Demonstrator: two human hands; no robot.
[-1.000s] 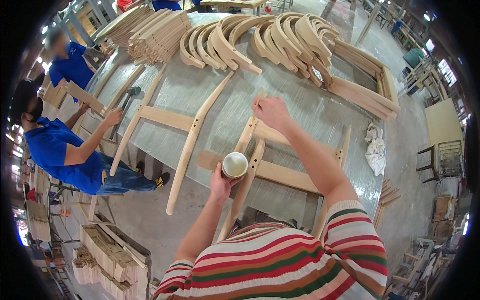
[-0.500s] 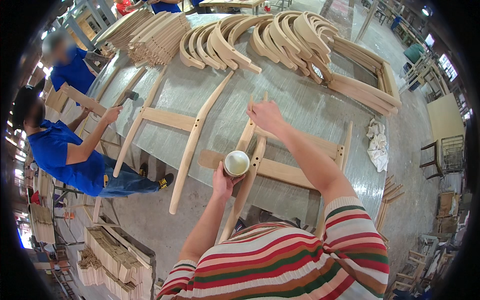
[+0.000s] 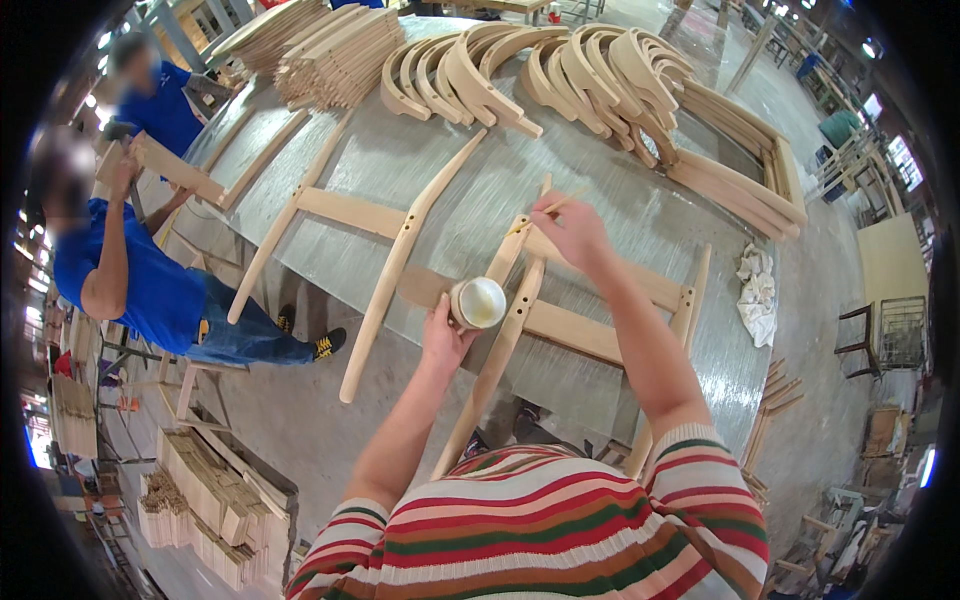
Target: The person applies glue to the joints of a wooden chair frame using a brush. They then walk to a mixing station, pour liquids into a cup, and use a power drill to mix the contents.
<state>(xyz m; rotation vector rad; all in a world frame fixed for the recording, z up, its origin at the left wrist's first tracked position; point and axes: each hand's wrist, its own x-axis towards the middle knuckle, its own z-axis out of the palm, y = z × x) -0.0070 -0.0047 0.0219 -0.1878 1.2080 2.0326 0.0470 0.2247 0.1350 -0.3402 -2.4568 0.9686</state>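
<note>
My left hand [image 3: 447, 338] is wrapped round a small white cup [image 3: 484, 302] with a pale yellowish, glue-like substance inside, tilted a little toward me. A thin wooden stick [image 3: 562, 203] is pinched in the fingers of my right hand [image 3: 580, 236]. One end of that stick is by the holes near the top of a wooden chair leg [image 3: 508, 258]. Beneath my right forearm lies a joined chair frame with a flat crossrail [image 3: 572, 331]. Just left of the cup shows the rounded end of a flat wooden piece [image 3: 422, 287].
Another leg-and-rail frame [image 3: 352, 213] lies to the left on the wrapped table [image 3: 450, 190]. Curved wooden parts [image 3: 470, 75] and stacked slats [image 3: 340, 60] line the far side. A white cloth [image 3: 756, 295] is at the right edge. Two people in blue work at left.
My right hand has moved right and slightly down, and the stick now slants toward the leg's holes. The cup has tipped more toward me. The nearer co-worker's arm has risen.
</note>
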